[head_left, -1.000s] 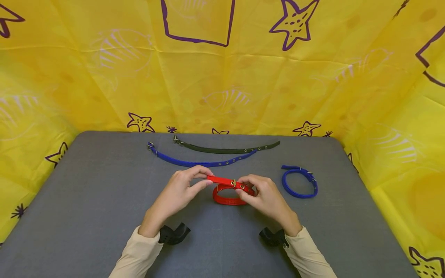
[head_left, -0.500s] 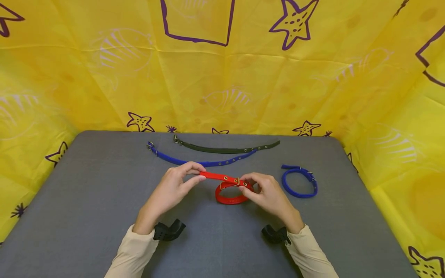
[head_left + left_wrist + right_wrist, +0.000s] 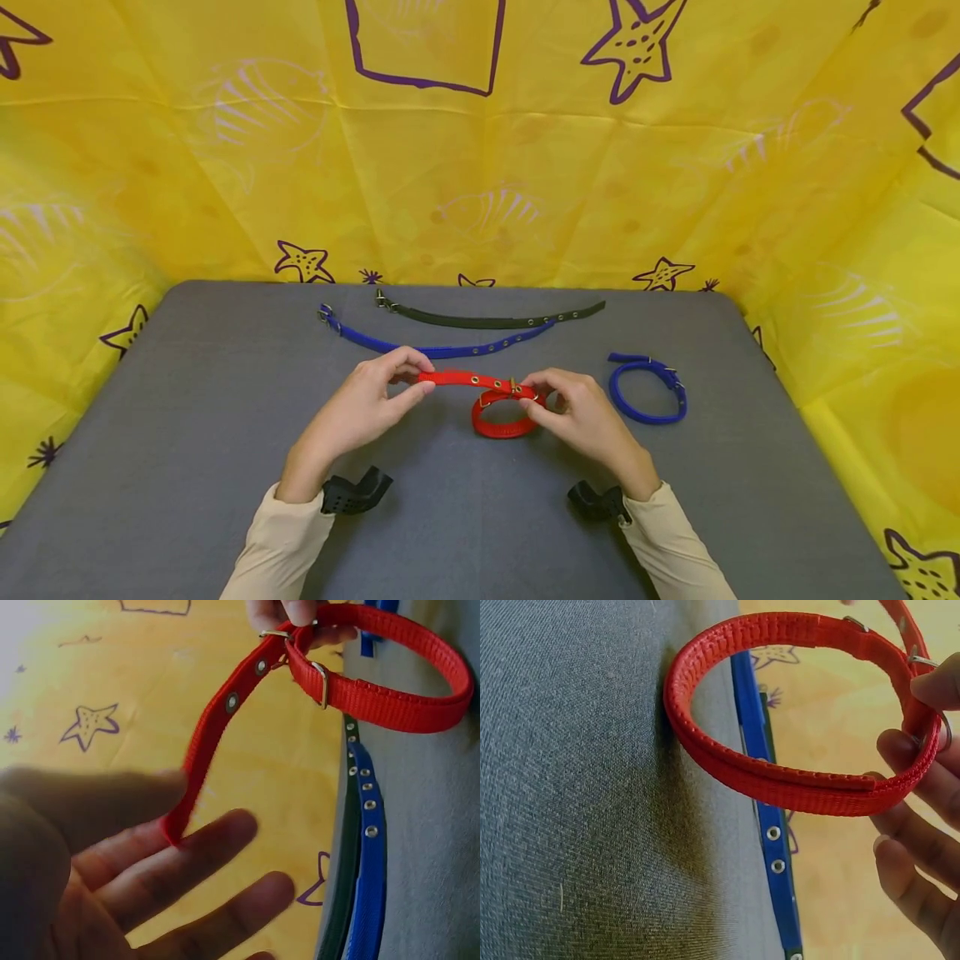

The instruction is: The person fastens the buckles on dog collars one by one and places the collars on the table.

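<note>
A red buckle collar (image 3: pixel 504 430) forms a loop, its strap run through the metal buckle (image 3: pixel 513 387) and drawn out to the left. My left hand (image 3: pixel 367 402) pinches the free strap end between thumb and fingers. Near the buckle, my right hand (image 3: pixel 576 412) grips the collar with thumb and fingertips. Eyelets show along the pulled strap (image 3: pixel 212 727) in the left wrist view, with a metal ring (image 3: pixel 321 685) on the loop. The padded loop (image 3: pixel 780 784) hangs round and open below the right fingers in the right wrist view.
Behind the hands, a blue collar (image 3: pixel 442 352) and a dark green collar (image 3: pixel 465 322) lie stretched out on the grey table (image 3: pixel 187 433). Another blue collar (image 3: pixel 651 418), buckled into a loop, lies at the right. A yellow patterned cloth (image 3: pixel 480 150) encloses the back and sides.
My left hand has moved left with the strap end, so more strap with eyelets now shows beyond the buckle. The red loop looks smaller and sits slightly further right.
</note>
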A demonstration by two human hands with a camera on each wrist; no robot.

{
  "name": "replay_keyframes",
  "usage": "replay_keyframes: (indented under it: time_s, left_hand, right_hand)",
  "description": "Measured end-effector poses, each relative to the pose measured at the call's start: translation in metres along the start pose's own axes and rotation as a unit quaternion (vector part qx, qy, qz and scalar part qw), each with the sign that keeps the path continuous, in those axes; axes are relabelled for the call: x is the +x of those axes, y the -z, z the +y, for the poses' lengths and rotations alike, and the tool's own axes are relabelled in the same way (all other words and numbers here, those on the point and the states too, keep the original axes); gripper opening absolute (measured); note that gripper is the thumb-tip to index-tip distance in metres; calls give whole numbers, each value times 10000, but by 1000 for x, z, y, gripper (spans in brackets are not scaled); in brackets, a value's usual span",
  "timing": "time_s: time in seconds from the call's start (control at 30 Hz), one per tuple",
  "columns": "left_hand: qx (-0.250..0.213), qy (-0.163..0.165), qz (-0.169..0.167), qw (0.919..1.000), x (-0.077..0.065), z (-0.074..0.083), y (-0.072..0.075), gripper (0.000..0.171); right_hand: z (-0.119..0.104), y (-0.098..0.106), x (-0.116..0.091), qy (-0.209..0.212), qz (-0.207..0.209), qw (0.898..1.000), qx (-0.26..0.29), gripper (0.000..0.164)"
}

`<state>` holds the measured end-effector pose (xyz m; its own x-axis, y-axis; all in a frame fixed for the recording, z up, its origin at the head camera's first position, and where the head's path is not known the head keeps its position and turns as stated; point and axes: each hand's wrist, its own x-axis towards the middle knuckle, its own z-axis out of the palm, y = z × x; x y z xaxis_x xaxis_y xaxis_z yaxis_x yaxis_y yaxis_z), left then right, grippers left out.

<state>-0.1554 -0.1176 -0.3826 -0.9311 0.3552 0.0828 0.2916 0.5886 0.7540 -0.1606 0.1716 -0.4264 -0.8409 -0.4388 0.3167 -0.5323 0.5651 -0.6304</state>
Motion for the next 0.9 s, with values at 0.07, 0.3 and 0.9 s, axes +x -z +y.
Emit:
replay_keyframes:
  time_s: [0.07, 0.3, 0.9]
  left_hand:
    - [-47, 65, -166, 9998, 1, 2, -4, 16]
    - [18, 71, -452, 9989, 5, 15, -32, 13]
    - [240, -1, -803, 9965, 6, 15, -43, 13]
  right_hand:
    - [-1, 0, 0, 153, 12, 9999, 18, 13]
    - [-7, -5, -2, 617, 47, 9981, 49, 16]
    - [-7, -10, 1, 771, 127, 9969, -114, 15]
